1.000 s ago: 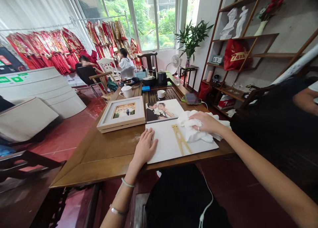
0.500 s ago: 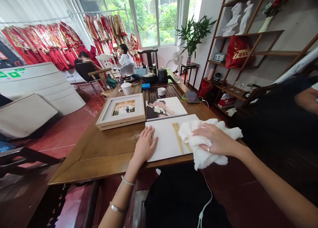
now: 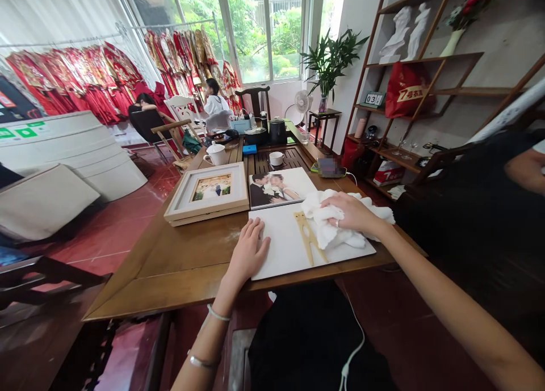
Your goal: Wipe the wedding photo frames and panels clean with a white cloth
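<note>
My left hand (image 3: 251, 249) lies flat, fingers stretched, on the left part of a white rectangular panel (image 3: 279, 243) at the table's front edge. A crumpled white cloth (image 3: 349, 238) is bunched under my right hand (image 3: 347, 212), whose fingers grip it over the panel's right side. Between the hands is a pale yellow, forked flat shape (image 3: 307, 238) on the panel; whether it is loose or part of the surface I cannot tell. Just behind lies a wedding photo print (image 3: 283, 188), and to its left a light wooden picture frame (image 3: 242, 184) on top of another.
Farther back on the wooden table (image 3: 179, 260) stand a lidded white mug (image 3: 216, 152), a small white cup (image 3: 276, 159), a blue box (image 3: 250, 149) and a phone (image 3: 331, 167) with a cable. A person's arm (image 3: 525, 168) shows at the right edge.
My right hand has moved the cloth away from me and a little left, so the panel's lower right corner and more of the yellow shape show. My left hand stays in place.
</note>
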Motion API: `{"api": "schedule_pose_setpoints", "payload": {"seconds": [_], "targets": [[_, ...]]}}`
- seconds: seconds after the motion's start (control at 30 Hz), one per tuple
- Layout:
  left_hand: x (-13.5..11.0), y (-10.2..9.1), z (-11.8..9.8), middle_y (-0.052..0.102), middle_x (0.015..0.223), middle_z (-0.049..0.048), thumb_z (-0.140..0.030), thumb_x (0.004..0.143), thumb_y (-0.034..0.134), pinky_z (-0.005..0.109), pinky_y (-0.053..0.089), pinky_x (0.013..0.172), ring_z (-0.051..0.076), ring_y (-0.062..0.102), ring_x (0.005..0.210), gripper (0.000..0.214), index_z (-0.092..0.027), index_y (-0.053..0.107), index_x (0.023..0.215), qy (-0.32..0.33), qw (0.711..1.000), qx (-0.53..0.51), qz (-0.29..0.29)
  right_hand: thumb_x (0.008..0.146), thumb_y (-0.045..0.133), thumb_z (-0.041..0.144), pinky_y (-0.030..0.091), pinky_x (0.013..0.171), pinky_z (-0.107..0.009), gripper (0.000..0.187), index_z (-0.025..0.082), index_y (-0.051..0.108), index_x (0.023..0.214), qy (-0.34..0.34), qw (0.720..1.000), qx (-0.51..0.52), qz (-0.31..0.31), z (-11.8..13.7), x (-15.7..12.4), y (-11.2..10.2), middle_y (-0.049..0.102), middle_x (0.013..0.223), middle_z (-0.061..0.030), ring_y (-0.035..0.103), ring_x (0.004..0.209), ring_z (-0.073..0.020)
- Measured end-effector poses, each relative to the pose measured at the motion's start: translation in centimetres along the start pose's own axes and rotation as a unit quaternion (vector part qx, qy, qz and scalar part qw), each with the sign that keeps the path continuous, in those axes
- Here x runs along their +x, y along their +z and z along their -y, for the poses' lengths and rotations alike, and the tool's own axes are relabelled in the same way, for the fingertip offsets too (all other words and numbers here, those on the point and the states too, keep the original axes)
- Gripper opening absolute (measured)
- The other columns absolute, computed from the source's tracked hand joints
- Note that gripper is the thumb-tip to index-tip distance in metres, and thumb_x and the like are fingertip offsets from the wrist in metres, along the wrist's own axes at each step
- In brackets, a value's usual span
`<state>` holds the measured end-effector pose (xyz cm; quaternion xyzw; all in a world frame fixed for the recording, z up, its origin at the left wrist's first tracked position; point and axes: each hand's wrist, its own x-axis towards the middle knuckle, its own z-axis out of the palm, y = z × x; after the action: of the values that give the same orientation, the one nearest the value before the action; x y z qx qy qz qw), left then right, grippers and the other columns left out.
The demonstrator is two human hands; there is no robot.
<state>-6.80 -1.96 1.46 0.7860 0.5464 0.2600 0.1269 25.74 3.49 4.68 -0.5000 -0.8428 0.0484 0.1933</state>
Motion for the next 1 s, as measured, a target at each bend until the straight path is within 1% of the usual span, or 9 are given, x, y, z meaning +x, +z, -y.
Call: {"api": "schedule_pose_setpoints", "payload": {"seconds": [0.1,0.2,0.3,0.4,0.5,0.6,0.7,0.83,1.0], "targets": [[0.0,0.2,0.2,0.045,0.149,0.0167,-0.035,0.093,0.044,0.052,0.028,0.118,0.032,0.03,0.145,0.046,-0.012,0.051,0.132,-0.002,1.0,-0.006,-0.007,0.07,0.062,0.023,0.044,0.087,-0.042,0.032,0.023,0.066,0.103,0.027,1.0,-0.005,-0.005,0.9,1.2,0.2,0.064,0.104,-0.0086,0.057,0.103,-0.0304],[0.0,0.4,0.3,0.044,0.149,0.018,-0.035,0.093,0.044,0.052,0.027,0.118,0.032,0.029,0.145,0.047,-0.012,0.05,0.133,-0.002,1.0,-0.011,-0.011,0.067,0.063,0.02,0.043,0.088,-0.042,0.032,0.022,0.066,0.1,0.018,1.0,0.009,0.007,2.1,0.9,0.1,0.064,0.104,-0.0083,0.057,0.102,-0.0301],[0.0,0.6,0.1,0.041,0.151,0.018,-0.035,0.094,0.042,0.05,0.025,0.12,0.03,0.026,0.147,0.048,-0.012,0.047,0.136,-0.002,1.0,-0.027,-0.009,0.066,0.062,0.018,0.043,0.088,-0.043,0.035,0.023,0.065,0.1,-0.004,0.999,0.029,0.018,3.3,-1.0,-0.1,0.063,0.106,-0.0078,0.057,0.101,-0.0292],[-0.1,0.6,-0.1,0.036,0.154,0.0173,-0.034,0.095,0.04,0.049,0.023,0.121,0.029,0.022,0.148,0.049,-0.013,0.043,0.139,-0.002,0.999,-0.039,-0.003,0.065,0.06,0.016,0.043,0.09,-0.044,0.037,0.024,0.064,0.101,-0.014,0.998,0.052,0.021,4.3,-3.9,-0.5,0.063,0.106,-0.0069,0.056,0.104,-0.0293],[-0.1,0.5,-0.1,0.038,0.153,0.0178,-0.034,0.095,0.041,0.049,0.023,0.12,0.028,0.026,0.147,0.049,-0.012,0.043,0.139,-0.002,0.999,-0.039,0.0,0.063,0.06,0.014,0.042,0.092,-0.045,0.04,0.026,0.063,0.101,-0.019,0.997,0.074,0.024,5.1,-6.4,-1.0,0.064,0.108,-0.0057,0.054,0.108,-0.0296],[-0.1,0.4,-0.1,0.04,0.152,0.0179,-0.035,0.094,0.042,0.048,0.025,0.12,0.028,0.029,0.146,0.05,-0.012,0.044,0.139,-0.001,0.999,-0.038,-0.001,0.064,0.06,0.014,0.042,0.093,-0.045,0.039,0.026,0.063,0.101,-0.012,0.996,0.08,0.028,5.1,-7.1,-1.2,0.065,0.108,-0.0052,0.055,0.107,-0.0291],[0.0,0.4,0.1,0.039,0.152,0.0193,-0.035,0.094,0.042,0.048,0.026,0.12,0.028,0.03,0.145,0.051,-0.01,0.044,0.138,-0.005,0.999,-0.033,0.0,0.066,0.061,0.017,0.043,0.091,-0.044,0.037,0.025,0.064,0.102,0.015,0.998,0.064,0.014,4.4,-5.7,-0.8,0.064,0.11,-0.0062,0.057,0.104,-0.0286],[-0.1,0.5,0.3,0.042,0.151,0.0169,-0.035,0.094,0.043,0.048,0.028,0.119,0.027,0.033,0.144,0.049,-0.014,0.045,0.138,0.006,0.999,-0.034,-0.009,0.07,0.064,0.022,0.042,0.092,-0.045,0.034,0.024,0.065,0.104,0.053,0.998,0.041,-0.014,3.0,-2.0,0.2,0.064,0.112,-0.0082,0.056,0.107,-0.0303],[-0.1,0.5,0.4,0.043,0.15,0.0159,-0.036,0.093,0.044,0.048,0.029,0.119,0.027,0.034,0.144,0.05,-0.015,0.045,0.139,0.003,0.999,-0.038,-0.015,0.071,0.064,0.022,0.043,0.09,-0.044,0.029,0.023,0.064,0.099,0.101,0.992,0.072,-0.034,2.7,1.5,1.2,0.066,0.106,-0.0083,0.053,0.11,-0.0315]]}}
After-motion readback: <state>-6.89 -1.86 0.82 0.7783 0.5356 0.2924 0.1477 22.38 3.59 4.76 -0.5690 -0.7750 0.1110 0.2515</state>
